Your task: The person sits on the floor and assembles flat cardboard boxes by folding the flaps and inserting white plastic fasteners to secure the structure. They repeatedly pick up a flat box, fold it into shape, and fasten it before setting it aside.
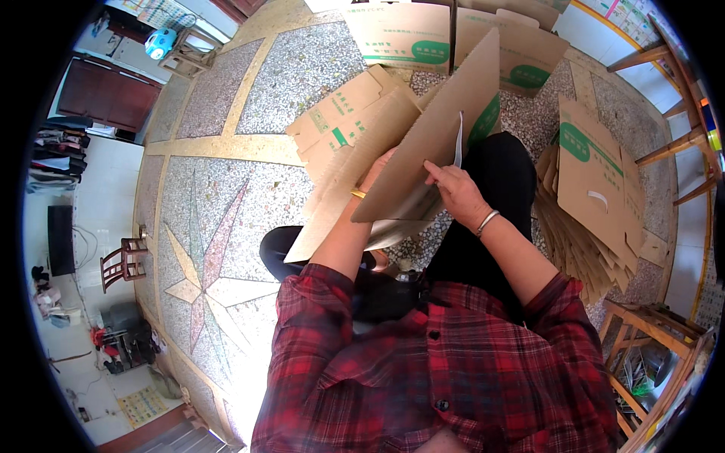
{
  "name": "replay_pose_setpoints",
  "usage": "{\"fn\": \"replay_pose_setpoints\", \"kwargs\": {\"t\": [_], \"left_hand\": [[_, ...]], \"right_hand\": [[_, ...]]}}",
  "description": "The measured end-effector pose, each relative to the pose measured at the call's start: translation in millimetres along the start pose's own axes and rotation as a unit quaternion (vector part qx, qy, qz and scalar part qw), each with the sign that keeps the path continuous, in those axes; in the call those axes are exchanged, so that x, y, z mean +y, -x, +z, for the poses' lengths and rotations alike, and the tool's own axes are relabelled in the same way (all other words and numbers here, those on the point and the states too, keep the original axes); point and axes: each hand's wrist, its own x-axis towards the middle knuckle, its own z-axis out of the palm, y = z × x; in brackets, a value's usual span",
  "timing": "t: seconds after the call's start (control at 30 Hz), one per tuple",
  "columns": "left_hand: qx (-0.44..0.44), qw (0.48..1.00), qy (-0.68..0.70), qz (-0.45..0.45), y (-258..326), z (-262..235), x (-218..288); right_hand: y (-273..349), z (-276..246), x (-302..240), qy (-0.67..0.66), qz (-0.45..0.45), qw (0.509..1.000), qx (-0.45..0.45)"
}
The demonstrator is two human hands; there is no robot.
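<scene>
A brown cardboard box (423, 162) stands partly unfolded between my knees, its panels spread and tilted. My left hand (380, 167) reaches in between two panels; its fingers are hidden behind the right-hand panel. A yellow band shows at the left wrist. On the right, my right hand (459, 189) rests against that same panel, index finger stretched out and touching the cardboard. Close above it, a white handle strip (458, 140) sticks out of the panel. A silver bracelet circles the right wrist.
To the right leans a stack of flat cardboard boxes (596, 189) with green print. Further cartons (400, 38) stand ahead, and a flattened one (336, 113) lies at the left of my box. Wooden stools (657, 340) line the right side. A small chair (124, 264) is far left.
</scene>
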Motion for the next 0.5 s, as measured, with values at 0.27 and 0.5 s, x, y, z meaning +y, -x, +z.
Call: {"fn": "replay_pose_setpoints", "kwargs": {"t": [0.27, 0.5], "left_hand": [[-0.013, 0.991, -0.119, 0.059, 1, -5, 3], [0.014, 0.86, -0.49, 0.142, 9, 27, 11]], "right_hand": [[-22, -34, -16, 0.104, 0.045, 0.982, -0.149], [-20, -32, 2, -0.056, 0.122, 0.987, -0.089]]}}
